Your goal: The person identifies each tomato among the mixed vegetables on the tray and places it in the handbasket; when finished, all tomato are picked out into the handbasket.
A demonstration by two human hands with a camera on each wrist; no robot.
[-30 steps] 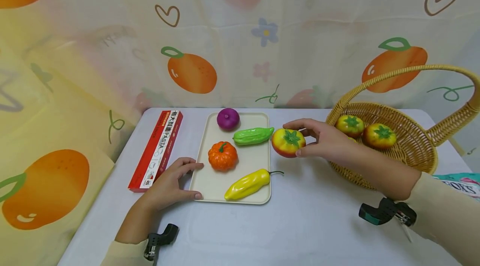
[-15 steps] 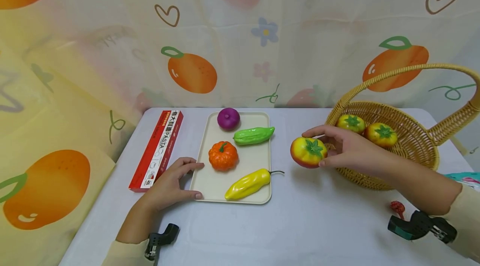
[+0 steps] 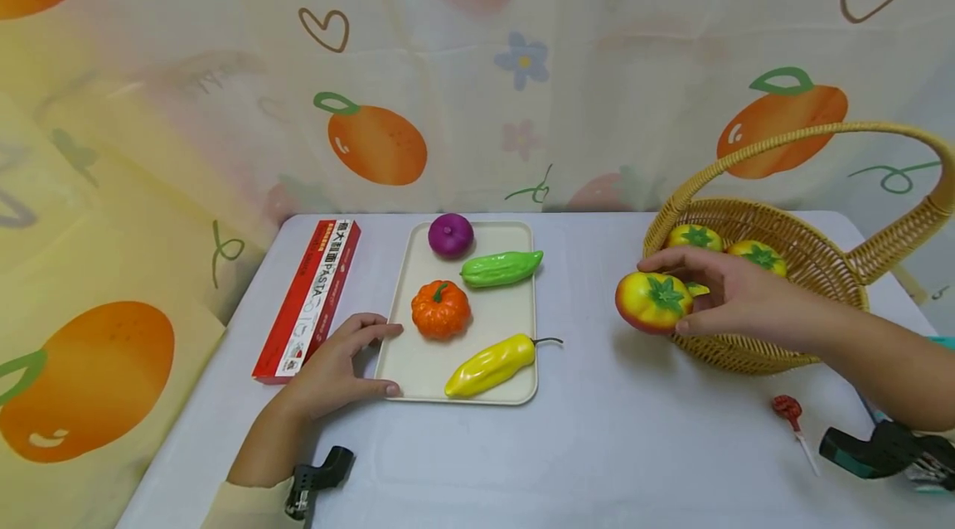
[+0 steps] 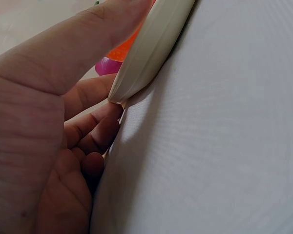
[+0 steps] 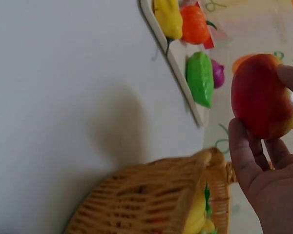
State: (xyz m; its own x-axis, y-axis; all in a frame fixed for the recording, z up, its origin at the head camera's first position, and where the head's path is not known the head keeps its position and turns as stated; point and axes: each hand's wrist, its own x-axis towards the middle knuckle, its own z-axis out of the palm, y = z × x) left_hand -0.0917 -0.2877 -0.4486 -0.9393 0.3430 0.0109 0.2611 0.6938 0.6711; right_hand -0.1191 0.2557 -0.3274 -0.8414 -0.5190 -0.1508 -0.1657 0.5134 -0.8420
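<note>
My right hand [image 3: 731,288] holds a yellow-and-red toy tomato [image 3: 652,303] with a green star-shaped top, thumb on one side and fingers on the other. It is above the table, just before the left side of the wicker basket [image 3: 828,255]. The right wrist view shows the red underside of the tomato [image 5: 261,97]. At the left edge of the cream tray [image 3: 485,247], my left hand [image 3: 339,367] grips the rim [image 4: 146,53] between thumb and fingers. On the tray lie a purple onion [image 3: 451,235], a green bumpy vegetable [image 3: 500,269], an orange pumpkin [image 3: 440,310] and a yellow pepper [image 3: 490,366].
More yellow-red tomatoes [image 3: 757,254] sit in the basket, under its tall arched handle [image 3: 821,129]. A red pasta box [image 3: 307,297] lies left of the tray. A red lollipop [image 3: 787,409] lies front right, near my right wrist. A printed cloth hangs behind the table.
My right hand has carried the tomato rightward from the tray's right edge to the basket's left side. The lollipop has come into sight from behind the arm. My left hand stays put.
</note>
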